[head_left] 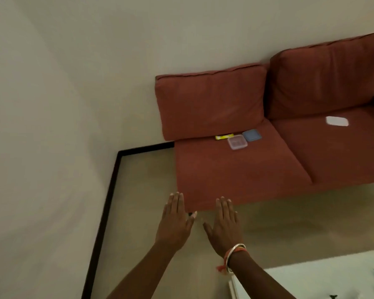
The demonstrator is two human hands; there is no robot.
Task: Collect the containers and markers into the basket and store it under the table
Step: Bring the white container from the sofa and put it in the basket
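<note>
Ahead of the left hand (175, 225) and the right hand (225, 229) I see a rust-red sofa (235, 175) with two seat cushions and two back cushions, its back against a plain pale wall (117, 50). The floor (143, 186) below both hands is beige. A black skirting strip (105, 212) edges it left of the left hand, then turns toward the sofa. Below and right of the right hand sits a white table (311, 281) corner. The light is dim and warm, with no window in my view.
</note>
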